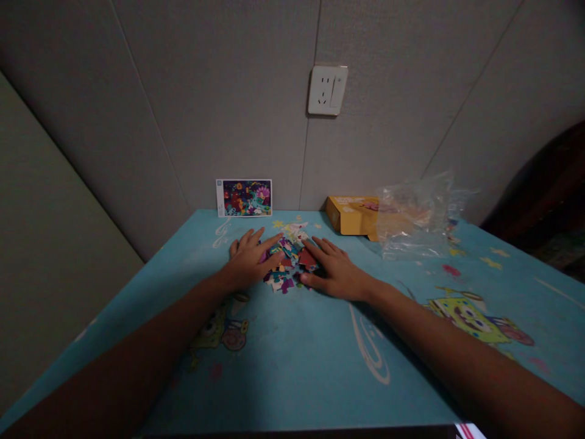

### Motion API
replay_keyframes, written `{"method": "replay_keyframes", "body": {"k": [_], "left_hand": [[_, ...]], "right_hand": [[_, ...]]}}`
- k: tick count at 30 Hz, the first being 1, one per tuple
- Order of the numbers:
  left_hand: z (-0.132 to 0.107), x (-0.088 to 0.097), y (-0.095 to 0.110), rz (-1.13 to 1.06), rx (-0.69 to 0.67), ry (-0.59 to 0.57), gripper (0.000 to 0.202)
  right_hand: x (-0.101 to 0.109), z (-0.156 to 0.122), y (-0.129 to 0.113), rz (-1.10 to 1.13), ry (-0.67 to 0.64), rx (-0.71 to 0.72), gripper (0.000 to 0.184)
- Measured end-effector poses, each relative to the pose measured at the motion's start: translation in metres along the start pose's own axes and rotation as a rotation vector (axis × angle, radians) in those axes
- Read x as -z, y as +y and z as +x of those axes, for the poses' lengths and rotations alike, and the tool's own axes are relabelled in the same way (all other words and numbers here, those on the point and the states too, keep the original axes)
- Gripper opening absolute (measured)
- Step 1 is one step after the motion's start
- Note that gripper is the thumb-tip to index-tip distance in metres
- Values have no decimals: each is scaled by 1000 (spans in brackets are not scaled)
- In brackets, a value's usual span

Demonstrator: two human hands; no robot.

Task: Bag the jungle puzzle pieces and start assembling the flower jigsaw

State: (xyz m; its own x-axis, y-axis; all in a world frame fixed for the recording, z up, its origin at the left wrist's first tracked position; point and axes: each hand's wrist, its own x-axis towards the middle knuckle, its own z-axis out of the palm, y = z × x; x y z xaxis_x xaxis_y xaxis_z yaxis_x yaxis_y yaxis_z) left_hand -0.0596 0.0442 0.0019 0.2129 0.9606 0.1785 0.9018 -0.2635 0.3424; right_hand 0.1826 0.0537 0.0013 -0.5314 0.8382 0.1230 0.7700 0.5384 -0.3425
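- At the near edge, 2 bare forearms were seen reaching forward over a light-blue table (297,366) with cartoon prints on its surface.
- 2 yellow cartoon figures (475,317) were counted on that surface, 1 to the right of the right forearm and 1 partly covered by the left forearm; white swirls, small stars and music notes were also printed, and no writing could be read among them.
- The left hand (249,259) was laid flat, palm down with fingers spread, against the left side of a pile of puzzle pieces (289,259); nothing was gripped.
- The right hand (336,268) was likewise laid flat and spread, touching the right side of the pile, with nothing clasped.
- The pile lay between the 2 hands, near the middle of the table; the pieces were many-coloured and overlapping, so they could not be counted.
- Farther right, 1 crumpled clear plastic bag (418,219) was seen, partly in front of 1 yellow box (354,214) lying on its side; the box's print was too small to be read.
- At the far edge, 1 picture card (244,197) with a colourful design was propped against the wall; its small label could not be made out.
- Above, 1 white wall socket (326,90) was mounted, with no legible marking.
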Motion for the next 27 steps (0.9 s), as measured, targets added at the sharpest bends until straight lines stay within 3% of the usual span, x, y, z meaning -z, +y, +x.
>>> {"method": "replay_keyframes", "body": {"k": [3, 7, 11, 16, 21, 27], "left_hand": [[-3, 3, 3, 32, -60, -125, 65], [-6, 6, 1, 73, -128, -157, 70], [-7, 7, -1, 78, -204, -183, 83], [-3, 3, -5, 49, -150, -131, 74], [3, 3, -8, -64, -124, -30, 56], [-2, 2, -6, -78, -277, -70, 82]], "right_hand": [[0, -2, -4, 9, -72, 76, 92], [3, -3, -9, 55, -125, 221, 90], [2, -3, -8, 53, -99, 188, 87], [-2, 1, 1, 51, -9, 92, 76], [1, 1, 0, 118, 59, 248, 74], [5, -4, -6, 186, 11, 436, 86]]}}
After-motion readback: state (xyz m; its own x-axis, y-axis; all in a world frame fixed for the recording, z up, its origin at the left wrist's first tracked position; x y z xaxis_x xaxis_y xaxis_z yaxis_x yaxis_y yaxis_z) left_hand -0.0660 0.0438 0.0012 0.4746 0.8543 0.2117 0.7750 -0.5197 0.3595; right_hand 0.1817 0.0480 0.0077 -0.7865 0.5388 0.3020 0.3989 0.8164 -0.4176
